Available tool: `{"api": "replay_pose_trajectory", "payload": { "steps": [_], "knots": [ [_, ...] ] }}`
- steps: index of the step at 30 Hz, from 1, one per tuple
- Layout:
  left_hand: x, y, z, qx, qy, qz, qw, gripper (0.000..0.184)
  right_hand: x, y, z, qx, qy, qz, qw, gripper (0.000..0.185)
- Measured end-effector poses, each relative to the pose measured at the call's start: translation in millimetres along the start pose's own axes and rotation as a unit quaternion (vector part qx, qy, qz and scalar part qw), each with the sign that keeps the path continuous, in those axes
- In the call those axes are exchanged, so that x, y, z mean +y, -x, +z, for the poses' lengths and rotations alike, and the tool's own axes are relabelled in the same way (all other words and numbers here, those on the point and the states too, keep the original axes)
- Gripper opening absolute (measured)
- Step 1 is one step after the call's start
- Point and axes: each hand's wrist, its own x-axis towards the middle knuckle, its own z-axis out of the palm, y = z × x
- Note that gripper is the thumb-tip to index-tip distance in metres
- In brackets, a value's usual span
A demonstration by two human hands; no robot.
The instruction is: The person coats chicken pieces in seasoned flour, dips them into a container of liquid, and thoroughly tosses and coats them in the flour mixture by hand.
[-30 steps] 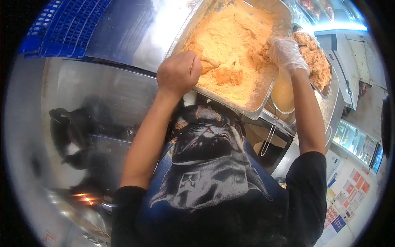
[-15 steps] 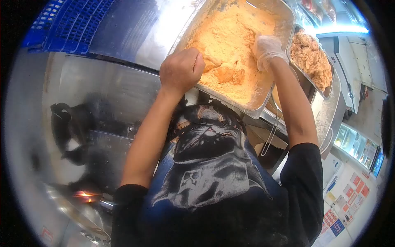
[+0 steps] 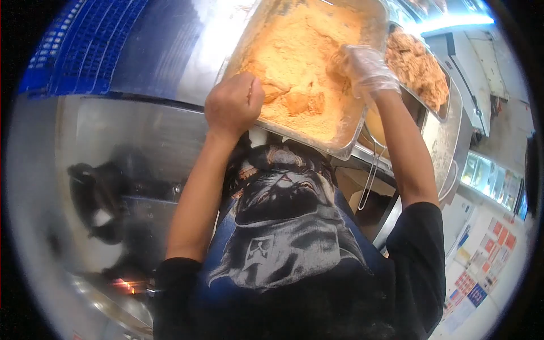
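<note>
In the head view, a large metal tray [image 3: 338, 148] of orange flour [image 3: 309, 48] fills the upper middle of the frame. Coated pieces [image 3: 301, 103] lie in the flour toward the tray's lower left. The bare left hand [image 3: 233, 103] is curled into a fist against the tray's left side; whether anything is inside it, I cannot tell. The right hand [image 3: 371, 72], in a clear plastic glove, is over the tray's right part, its fingers down at the flour; their tips are hidden, so I cannot tell whether they are wide, narrow or holding a piece. Just beside it, at upper right, a smaller tray [image 3: 442, 117] is heaped with coated food [image 3: 416, 68]. Below the right hand a wire handle [image 3: 369, 184] hangs down. A blue basket [image 3: 85, 48] sits at upper left on the metal desk [image 3: 161, 54].
</note>
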Motion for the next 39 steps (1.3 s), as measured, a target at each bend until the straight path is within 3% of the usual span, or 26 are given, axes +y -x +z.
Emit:
{"api": "replay_pose_trajectory", "payload": {
  "steps": [2, 3, 4, 5, 6, 8, 10, 11, 13, 14, 16, 17, 21, 23, 26, 28, 29, 30, 32, 33, 35, 37, 39],
  "knots": [
    [2, -1, -1, 0.003, 0.006, 0.007, 1.000, 0.021, -5, -1, 2, -0.051, 0.160, -0.033, 0.985, 0.035],
    [1, -1, -2, 0.008, 0.007, 0.006, 1.000, 0.020, -5, 1, 0, -0.049, 0.159, -0.034, 0.985, 0.035],
    [0, 0, -3, 0.007, 0.008, 0.007, 1.000, 0.020, -8, 9, -9, -0.035, -0.034, 0.045, 0.998, 0.034],
    [0, 0, -4, 0.003, 0.003, 0.005, 1.000, 0.019, -8, 16, -18, -0.018, -0.227, 0.126, 0.966, 0.035],
    [1, -1, -2, -0.002, -0.001, 0.004, 1.000, 0.018, 1, 20, -29, -0.016, -0.226, 0.134, 0.965, 0.035],
    [1, 0, 0, -0.002, 0.011, 0.005, 1.000, 0.018, 35, 29, -54, -0.015, -0.428, -0.020, 0.904, 0.037],
    [0, 0, -2, 0.003, 0.017, 0.004, 1.000, 0.017, 72, 33, -78, 0.052, -0.502, 0.011, 0.863, 0.040],
    [0, -1, -2, 0.007, 0.013, 0.007, 1.000, 0.017, 92, 34, -95, 0.055, -0.501, 0.012, 0.864, 0.040],
    [3, -2, -1, 0.011, 0.016, 0.012, 1.000, 0.017, 130, 36, -127, 0.115, -0.373, 0.176, 0.904, 0.038],
    [3, -2, -2, 0.008, 0.014, 0.009, 1.000, 0.018, 141, 37, -133, 0.118, -0.368, 0.179, 0.904, 0.038],
    [5, -2, -2, 0.000, 0.018, 0.005, 1.000, 0.018, 167, 33, -138, 0.092, -0.233, 0.114, 0.961, 0.034],
    [4, -2, -3, -0.013, 0.014, -0.005, 1.000, 0.019, 275, 7, -111, 0.046, -0.431, 0.045, 0.900, 0.036],
    [3, 0, -3, -0.023, -0.001, -0.009, 1.000, 0.018, 302, -7, -113, 0.139, -0.392, 0.016, 0.909, 0.045],
    [3, -1, -3, -0.014, 0.005, -0.010, 1.000, 0.014, 251, 8, -139, 0.163, -0.092, 0.093, 0.978, 0.047],
    [4, 0, 1, 0.006, 0.068, -0.014, 0.998, 0.008, 66, 61, -147, 0.263, -0.347, 0.259, 0.862, 0.047],
    [8, -3, 0, 0.019, 0.116, -0.017, 0.993, 0.012, 81, 58, -102, 0.230, -0.508, -0.011, 0.830, 0.049],
    [21, -6, 0, 0.019, 0.182, -0.016, 0.983, 0.017, 75, 60, -76, 0.232, -0.513, -0.012, 0.826, 0.049],
    [35, -8, 1, 0.018, 0.247, -0.016, 0.969, 0.023, 55, 62, -44, 0.199, -0.644, -0.052, 0.737, 0.055],
    [73, -21, -3, -0.119, 0.318, -0.002, 0.941, 0.026, 8, 61, 9, 0.114, -0.850, -0.129, 0.498, 0.069],
    [92, -29, -4, -0.164, 0.289, 0.003, 0.943, 0.024, -10, 54, 27, 0.112, -0.855, -0.130, 0.490, 0.069],
    [110, -34, 5, -0.209, 0.250, 0.007, 0.945, 0.025, -38, 38, 53, 0.125, -0.850, 0.031, 0.511, 0.079],
    [111, -35, 18, -0.299, 0.159, 0.031, 0.940, 0.028, -49, 34, 66, 0.094, -0.862, 0.038, 0.497, 0.086],
    [107, -29, 28, -0.282, 0.155, 0.048, 0.945, 0.027, -45, 26, 85, 0.069, -0.870, 0.040, 0.487, 0.093]
  ]
}}
